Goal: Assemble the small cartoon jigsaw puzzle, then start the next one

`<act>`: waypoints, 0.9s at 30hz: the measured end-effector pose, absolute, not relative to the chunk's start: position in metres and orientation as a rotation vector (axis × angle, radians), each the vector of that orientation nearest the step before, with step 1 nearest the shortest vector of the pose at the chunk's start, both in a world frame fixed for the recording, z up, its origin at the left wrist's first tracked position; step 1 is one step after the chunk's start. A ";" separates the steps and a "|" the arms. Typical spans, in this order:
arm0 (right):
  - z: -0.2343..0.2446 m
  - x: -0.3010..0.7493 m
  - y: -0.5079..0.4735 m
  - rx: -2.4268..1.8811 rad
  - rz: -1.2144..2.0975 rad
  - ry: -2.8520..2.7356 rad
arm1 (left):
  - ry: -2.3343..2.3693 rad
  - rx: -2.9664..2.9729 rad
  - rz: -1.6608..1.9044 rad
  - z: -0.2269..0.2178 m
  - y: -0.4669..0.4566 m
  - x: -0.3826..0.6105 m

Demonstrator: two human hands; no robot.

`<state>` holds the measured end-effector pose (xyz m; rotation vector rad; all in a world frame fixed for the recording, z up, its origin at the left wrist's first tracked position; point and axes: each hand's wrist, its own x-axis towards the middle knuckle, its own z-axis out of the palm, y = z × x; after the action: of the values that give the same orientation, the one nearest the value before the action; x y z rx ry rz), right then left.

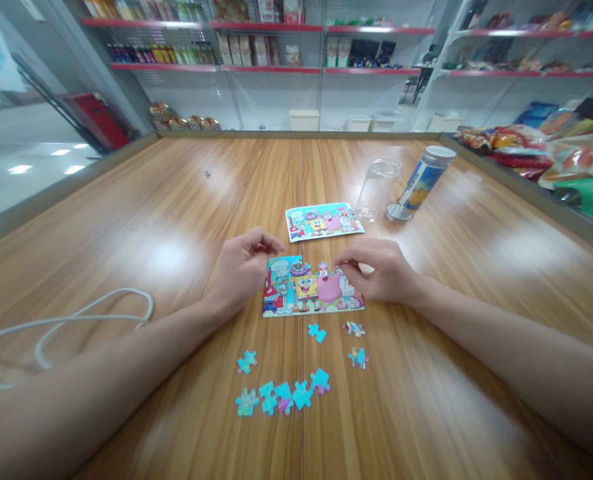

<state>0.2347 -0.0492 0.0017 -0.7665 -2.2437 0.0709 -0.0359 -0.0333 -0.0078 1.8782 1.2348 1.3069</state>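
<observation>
The left fingers (269, 241) curl together at the puzzle's (309, 290) top-left corner; whether they pinch a piece I cannot tell. The right fingers (349, 267) rest released on its top-right edge. The puzzle lies mid-counter (176, 220), with loose pieces (281, 393) nearer and a picture (324, 221) beyond.

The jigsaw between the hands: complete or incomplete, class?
Incomplete: the jigsaw has a ragged top edge, and loose pieces lie nearby.

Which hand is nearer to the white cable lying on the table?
Left. The left hand sits at the left edge of the puzzle, toward the white cable; the right hand is at its right edge, farther off.
</observation>
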 end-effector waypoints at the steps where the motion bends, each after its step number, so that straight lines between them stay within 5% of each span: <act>1: 0.002 0.234 -0.051 -0.755 0.069 -2.266 | 1.216 1.849 1.314 -0.008 -0.034 -0.037; 12: 0.009 0.212 -0.088 -0.470 0.222 -2.679 | 0.734 2.252 0.707 0.001 -0.036 -0.030; 27: 0.011 0.212 -0.088 -0.586 0.350 -2.781 | 0.688 2.345 0.669 0.000 -0.035 -0.031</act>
<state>0.2123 -0.0880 0.0111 -0.5863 -2.7813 0.3495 -0.0306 -0.0351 0.0000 2.3452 0.6885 0.6692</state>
